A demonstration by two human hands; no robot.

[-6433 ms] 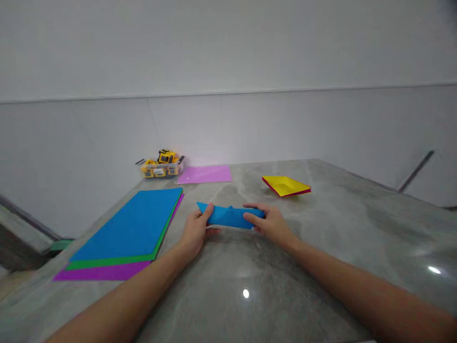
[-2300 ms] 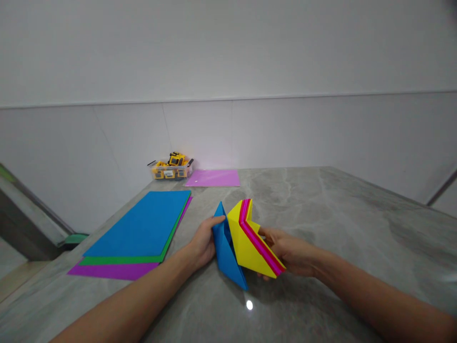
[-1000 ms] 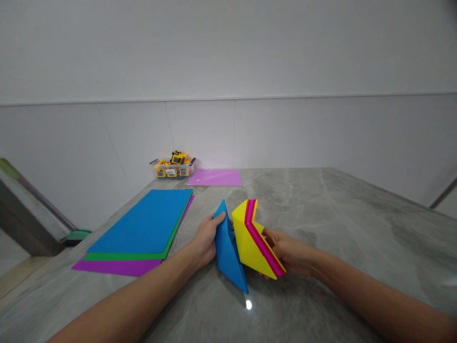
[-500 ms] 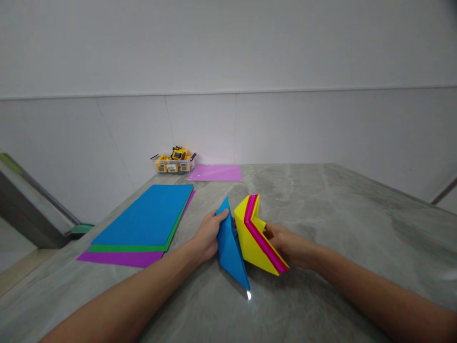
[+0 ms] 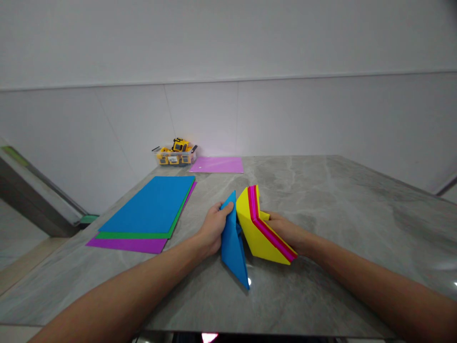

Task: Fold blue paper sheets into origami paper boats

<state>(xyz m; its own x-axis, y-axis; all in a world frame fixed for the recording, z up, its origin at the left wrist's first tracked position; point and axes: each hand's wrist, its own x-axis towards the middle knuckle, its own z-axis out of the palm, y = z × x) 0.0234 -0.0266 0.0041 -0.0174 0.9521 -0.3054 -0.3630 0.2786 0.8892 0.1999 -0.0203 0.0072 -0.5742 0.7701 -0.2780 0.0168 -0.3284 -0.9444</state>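
Note:
My left hand (image 5: 213, 227) grips a folded blue paper piece (image 5: 233, 245) near its upper end, thumb on its face, the point hanging downward. Close beside it on the right is a stack of folded paper pieces (image 5: 263, 233), yellow on the outside with pink and red layers along the edge. My right hand (image 5: 283, 228) holds this stack from behind, and its fingertips are mostly hidden by the paper. The blue piece and the yellow stack stand nearly side by side; I cannot tell whether they touch behind.
Blue, green and purple sheets (image 5: 146, 205) lie stacked on the grey marbled table (image 5: 339, 205) at left. Toward the wall are a pink sheet pack (image 5: 217, 165) and a clear plastic box (image 5: 174, 157) with yellow toy vehicles. The table's front edge shows at the bottom.
The view has tilted down, bringing the table's front edge into sight. Both hands still hold their paper; the yellow stack has turned slightly and the two pieces sit a little further right.

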